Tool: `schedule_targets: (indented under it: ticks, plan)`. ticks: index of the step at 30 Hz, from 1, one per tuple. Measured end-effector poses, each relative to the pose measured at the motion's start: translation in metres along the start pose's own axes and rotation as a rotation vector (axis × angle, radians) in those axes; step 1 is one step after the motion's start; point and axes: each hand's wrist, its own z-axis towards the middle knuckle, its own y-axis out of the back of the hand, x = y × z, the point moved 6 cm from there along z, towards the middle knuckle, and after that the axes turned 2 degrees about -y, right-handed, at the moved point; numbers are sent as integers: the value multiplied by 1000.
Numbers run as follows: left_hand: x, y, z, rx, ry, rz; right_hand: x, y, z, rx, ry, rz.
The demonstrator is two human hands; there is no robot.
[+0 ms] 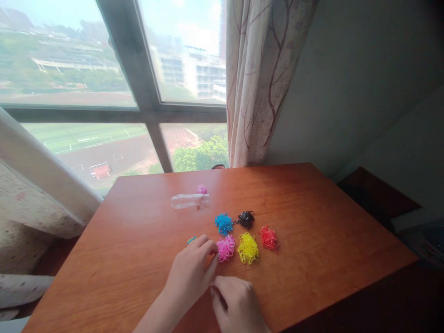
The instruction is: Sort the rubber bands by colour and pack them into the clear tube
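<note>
Small loose rubber bands lie sorted by colour on the wooden table. There is a blue pile [224,223], a black pile [246,219], a pink pile [226,248], a yellow pile [248,249] and a red pile [269,238]. My left hand [192,263] is closed in a pinch at the left edge of the pink pile. Just below it, my right hand [236,300] is also pinched, its fingertips close to the left ones. Whatever sits between the fingers is too small to make out. A little blue and yellow piece [191,240] shows behind my left hand, partly covered.
Farther back on the table [138,222] lies a clear plastic container [189,201] with a small pink item [201,188] behind it. A window [149,113] stands beyond the table's far edge, with a patterned curtain [255,83] at its right side.
</note>
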Motion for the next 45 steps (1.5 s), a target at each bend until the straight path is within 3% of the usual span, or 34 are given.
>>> schedule_targets:
  ticks: [6,13,17,24,45]
  plan:
    - [6,4,0,17,-54,-112,1,0,0,7,0,7]
    - [61,40,-6,-130,112,63,0,1,2,5,-14,13]
    - [79,41,-9,-112,152,115,1,1,2,-5,-19,19]
    - [72,26,-8,-38,124,124,2,2,2,-19,5,5]
    - [67,28,-20,-75,85,-168,7,-10,10,13,-82,-100]
